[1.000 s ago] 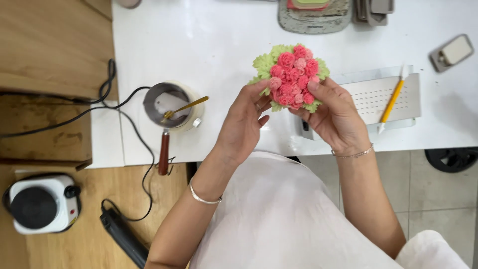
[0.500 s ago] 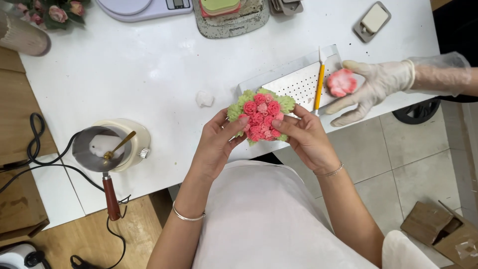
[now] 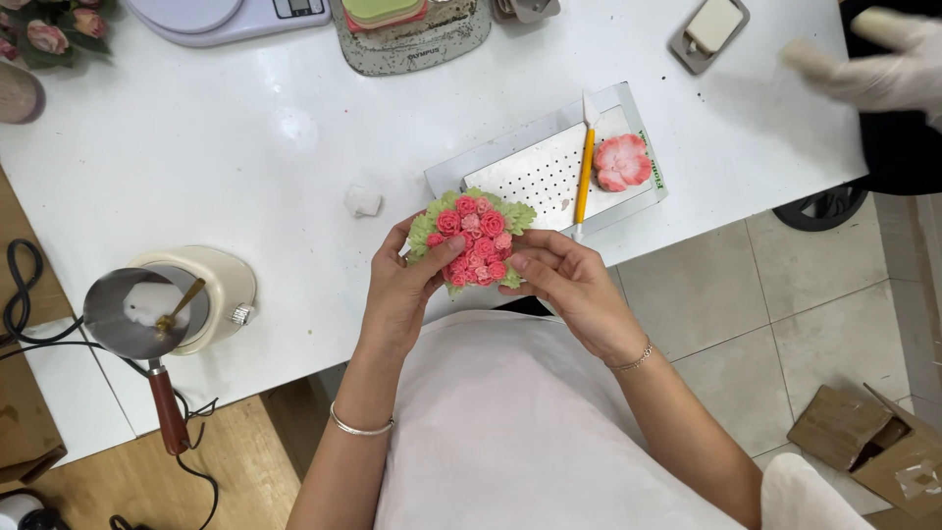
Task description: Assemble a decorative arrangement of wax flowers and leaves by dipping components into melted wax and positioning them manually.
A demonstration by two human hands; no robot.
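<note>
My left hand (image 3: 400, 285) and my right hand (image 3: 569, 285) together hold a small bouquet of pink roses ringed with green leaves (image 3: 471, 239), just above the white table's near edge. The left thumb rests on the roses; the right fingers grip the bouquet's right side. Behind it lies a perforated metal tray (image 3: 535, 169) with a yellow-handled tool (image 3: 585, 175) and a single pink flower (image 3: 622, 162) on it.
A small pot with a spoon (image 3: 147, 312) sits on a cream heater (image 3: 218, 285) at the left. A white lump (image 3: 363, 201) lies on the table (image 3: 196, 147). A scale (image 3: 228, 14) stands at the back. Another person's gloved hand (image 3: 873, 69) is blurred at the top right.
The other person's gloved hand left the pink flower on the tray and pulled away to the top right. My hands still hold the bouquet, now closer in view.
</note>
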